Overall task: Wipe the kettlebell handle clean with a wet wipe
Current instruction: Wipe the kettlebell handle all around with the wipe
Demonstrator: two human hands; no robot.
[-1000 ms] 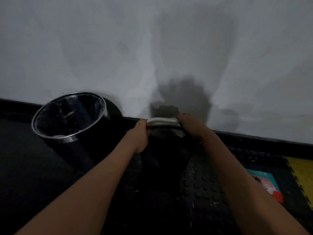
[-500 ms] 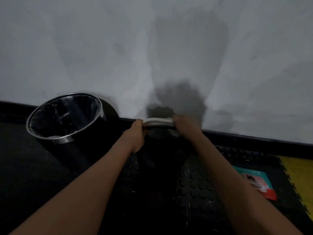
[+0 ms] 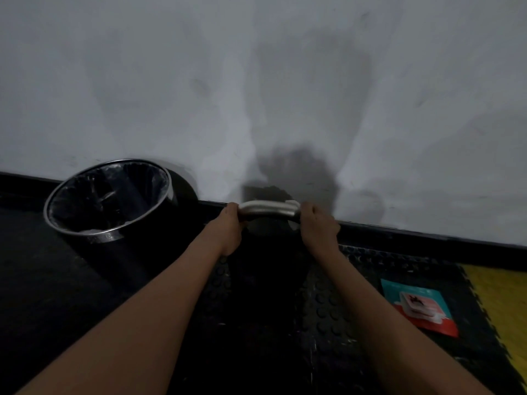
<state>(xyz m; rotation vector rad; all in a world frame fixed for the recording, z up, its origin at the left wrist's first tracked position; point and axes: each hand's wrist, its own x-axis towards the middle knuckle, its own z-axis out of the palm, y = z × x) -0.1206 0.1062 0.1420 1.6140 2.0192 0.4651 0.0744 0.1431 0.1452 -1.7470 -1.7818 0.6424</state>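
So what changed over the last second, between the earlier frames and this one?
The right hand slid along the curved silver kettlebell handle toward its right end, baring more metal; a bit of white wet wipe shows at its fingers. The left hand kept gripping the left end. The black round bin and teal-and-red wipe packet stayed put; the camera shifted slightly.

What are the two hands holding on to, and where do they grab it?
Both hold the kettlebell handle. The left hand grips its left end; the right hand grips its right end, with a white wet wipe pressed against the metal.
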